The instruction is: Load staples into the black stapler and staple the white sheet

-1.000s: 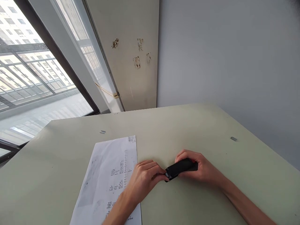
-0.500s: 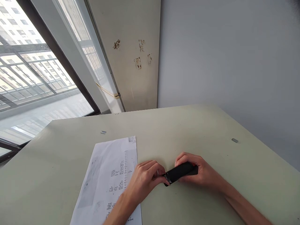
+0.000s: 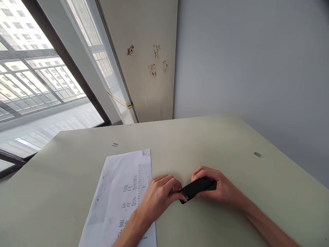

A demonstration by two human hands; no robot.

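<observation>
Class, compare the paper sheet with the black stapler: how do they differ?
The paper sheet is white with print; the black stapler is dark. The sheet is broad and thin; the stapler narrow and thick. The sheet lies on the table; the stapler is in the right hand, its end touched by the left hand. Both are partly hidden from view.

With our right hand [image 3: 216, 185] we grip a black stapler [image 3: 196, 188], while our left hand [image 3: 161, 192] pinches its left end, forearm [image 3: 135, 222] over a printed sheet [image 3: 119, 181]; a small grey strip [image 3: 257, 154] lies near the table's [image 3: 180, 137] right edge.
</observation>
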